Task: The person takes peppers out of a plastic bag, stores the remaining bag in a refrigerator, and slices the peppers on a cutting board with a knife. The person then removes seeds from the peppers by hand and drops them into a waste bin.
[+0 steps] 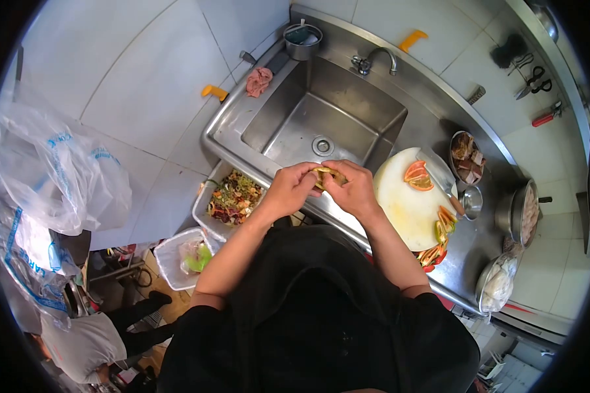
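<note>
Close together at the sink's front edge, my left hand (295, 188) and my right hand (351, 188) both pinch a yellow-green pepper piece (328, 173), partly hidden by the fingers. To the right lies a round white cutting board (396, 196). On it are cut orange-red pepper pieces (418, 175) and a knife, its wooden handle (457, 205) pointing toward the board's right edge. Sliced pepper strips (444, 224) in green and orange rest at the board's near right, and more cut pepper (431, 255) sits at its near edge.
Behind my hands is a steel sink (288, 124) with a faucet (381, 57). A scrap-filled bin (206, 208) and a white-lined bin (170, 262) stand below left. A bowl of brown chunks (467, 157), a small metal cup (471, 200) and a pot (524, 213) line the right counter. Another person (88, 344) is at lower left.
</note>
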Demonstrator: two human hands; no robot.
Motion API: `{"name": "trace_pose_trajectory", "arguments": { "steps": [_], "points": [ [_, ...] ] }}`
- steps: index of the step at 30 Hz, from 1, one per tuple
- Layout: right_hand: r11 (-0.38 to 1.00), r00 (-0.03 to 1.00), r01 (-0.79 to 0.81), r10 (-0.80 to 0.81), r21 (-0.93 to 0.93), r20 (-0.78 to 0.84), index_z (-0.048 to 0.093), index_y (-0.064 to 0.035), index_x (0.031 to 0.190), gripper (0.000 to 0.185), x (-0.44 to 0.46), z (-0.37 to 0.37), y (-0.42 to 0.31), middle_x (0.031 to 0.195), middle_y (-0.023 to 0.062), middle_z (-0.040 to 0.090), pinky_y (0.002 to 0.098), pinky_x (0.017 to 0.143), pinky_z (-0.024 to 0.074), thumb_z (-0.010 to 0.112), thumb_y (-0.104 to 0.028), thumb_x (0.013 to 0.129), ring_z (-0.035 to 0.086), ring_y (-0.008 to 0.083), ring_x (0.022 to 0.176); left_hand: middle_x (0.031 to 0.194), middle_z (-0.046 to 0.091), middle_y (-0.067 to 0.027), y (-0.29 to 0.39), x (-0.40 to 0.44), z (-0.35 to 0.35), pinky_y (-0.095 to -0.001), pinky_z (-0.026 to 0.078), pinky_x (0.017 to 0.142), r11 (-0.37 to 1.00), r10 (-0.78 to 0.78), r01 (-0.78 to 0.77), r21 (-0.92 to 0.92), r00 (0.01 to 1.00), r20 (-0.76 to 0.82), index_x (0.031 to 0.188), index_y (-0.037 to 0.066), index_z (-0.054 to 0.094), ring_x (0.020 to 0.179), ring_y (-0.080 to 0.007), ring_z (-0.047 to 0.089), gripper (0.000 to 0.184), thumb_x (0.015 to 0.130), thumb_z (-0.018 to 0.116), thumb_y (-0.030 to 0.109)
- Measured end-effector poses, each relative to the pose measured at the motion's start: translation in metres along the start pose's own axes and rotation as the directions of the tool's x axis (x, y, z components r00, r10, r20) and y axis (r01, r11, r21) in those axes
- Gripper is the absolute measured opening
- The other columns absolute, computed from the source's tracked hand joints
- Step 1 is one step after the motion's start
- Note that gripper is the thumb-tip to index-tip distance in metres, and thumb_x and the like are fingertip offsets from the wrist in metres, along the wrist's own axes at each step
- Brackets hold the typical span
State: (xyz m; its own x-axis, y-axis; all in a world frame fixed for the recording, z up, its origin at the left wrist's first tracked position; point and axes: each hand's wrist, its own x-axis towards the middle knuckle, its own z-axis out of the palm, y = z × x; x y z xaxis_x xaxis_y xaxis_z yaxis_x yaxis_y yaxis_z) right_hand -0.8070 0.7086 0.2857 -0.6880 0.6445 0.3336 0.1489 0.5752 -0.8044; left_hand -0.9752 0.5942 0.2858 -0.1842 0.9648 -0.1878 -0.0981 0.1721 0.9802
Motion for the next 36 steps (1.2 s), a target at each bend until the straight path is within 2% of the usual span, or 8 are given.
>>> {"name": "trace_pose_trajectory", "arguments": {
  "steps": [11,16,21,22,24,28,30,36],
  "points": [
    [1.000,1.000,-0.015,0.015,0.007,-0.002,0.078,0.0024,0.112,0.025,-0.009,0.006,0.010,0.101,0.0188,0.079,0.0382,0.080,0.0610,0.065,-0.001,0.091,0.077,0.0324,0.087,0.111,0.076,-0.0097,-0.007,-0.004,0.008,-0.0300,0.063,0.084,1.000,0.004,-0.003,0.018,0.999,-0.031,0.129,-0.007,0.069,0.094,-0.0143,0.074,0.029,0.109,0.058,0.011],
    [1.000,0.999,0.012,-0.012,-0.010,-0.043,0.078,0.0014,0.112,0.024,-0.009,0.017,0.007,0.097,0.0186,0.078,0.0426,0.086,0.0605,0.067,-0.004,0.091,0.075,0.0377,0.092,0.095,0.079,-0.0119,-0.008,-0.003,0.007,-0.0322,0.062,0.075,0.921,0.123,-0.063,0.385,0.983,-0.133,0.120,-0.003,0.071,0.083,-0.0147,0.076,0.026,0.099,0.071,0.011],
    [0.898,0.993,-0.061,0.010,-0.435,-0.120,0.076,-0.0019,0.120,0.035,-0.002,0.016,-0.006,0.080,0.0156,0.072,0.0448,0.081,0.0589,0.077,-0.023,0.091,0.075,0.0369,0.088,0.094,0.078,-0.0192,-0.006,-0.008,0.004,-0.0370,0.062,0.073,0.789,0.342,-0.133,0.600,0.906,-0.248,0.117,0.000,0.071,0.080,-0.0276,0.079,0.028,0.092,0.076,0.011],
    [0.899,0.993,-0.058,0.008,-0.435,-0.117,0.076,-0.0019,0.120,0.035,0.003,0.015,-0.009,0.080,0.0156,0.072,0.0448,0.081,0.0589,0.077,-0.023,0.091,0.075,0.0369,0.088,0.094,0.078,-0.0207,-0.006,-0.010,0.004,-0.0387,0.063,0.073,0.761,0.396,-0.145,0.632,0.876,-0.276,0.116,0.001,0.071,0.080,-0.0320,0.079,0.029,0.090,0.077,0.011],
    [0.847,0.884,-0.376,0.450,-0.375,0.130,0.075,-0.0008,0.114,0.034,0.013,0.009,-0.017,0.079,0.0152,0.073,0.0452,0.075,0.0579,0.075,-0.028,0.094,0.075,0.0353,0.081,0.094,0.078,-0.0202,-0.005,-0.014,0.003,-0.0399,0.063,0.073,0.735,0.432,-0.152,0.661,0.856,-0.283,0.116,0.001,0.071,0.080,-0.0328,0.079,0.029,0.089,0.077,0.011],
    [0.904,0.908,-0.361,0.397,-0.230,0.134,0.074,-0.0004,0.108,0.030,0.012,0.030,0.004,0.081,0.0162,0.075,0.0446,0.073,0.0575,0.070,-0.028,0.098,0.075,0.0332,0.076,0.093,0.077,-0.0200,-0.006,-0.021,0.004,-0.0434,0.063,0.073,0.660,0.521,-0.187,0.727,0.812,-0.264,0.116,0.001,0.071,0.081,-0.0359,0.078,0.031,0.087,0.078,0.009],
    [0.867,0.847,-0.498,0.479,0.029,0.232,0.074,-0.0006,0.106,0.028,0.014,0.041,0.012,0.088,0.0192,0.078,0.0441,0.074,0.0576,0.069,-0.027,0.098,0.077,0.0331,0.081,0.093,0.077,-0.0200,-0.007,-0.026,0.004,-0.0444,0.063,0.073,0.642,0.513,-0.159,0.750,0.816,-0.266,0.116,0.002,0.071,0.081,-0.0369,0.078,0.032,0.086,0.078,0.010],
    [0.930,0.896,-0.366,0.357,-0.014,0.265,0.073,0.0002,0.106,0.025,0.014,0.070,0.021,0.091,0.0211,0.078,0.0459,0.076,0.0578,0.067,-0.023,0.098,0.077,0.0380,0.085,0.093,0.076,-0.0202,-0.007,-0.043,0.000,-0.0480,0.063,0.073,0.597,0.465,-0.104,0.796,0.853,-0.237,0.118,0.004,0.072,0.081,-0.0402,0.076,0.034,0.085,0.077,0.011]
  ]
}}
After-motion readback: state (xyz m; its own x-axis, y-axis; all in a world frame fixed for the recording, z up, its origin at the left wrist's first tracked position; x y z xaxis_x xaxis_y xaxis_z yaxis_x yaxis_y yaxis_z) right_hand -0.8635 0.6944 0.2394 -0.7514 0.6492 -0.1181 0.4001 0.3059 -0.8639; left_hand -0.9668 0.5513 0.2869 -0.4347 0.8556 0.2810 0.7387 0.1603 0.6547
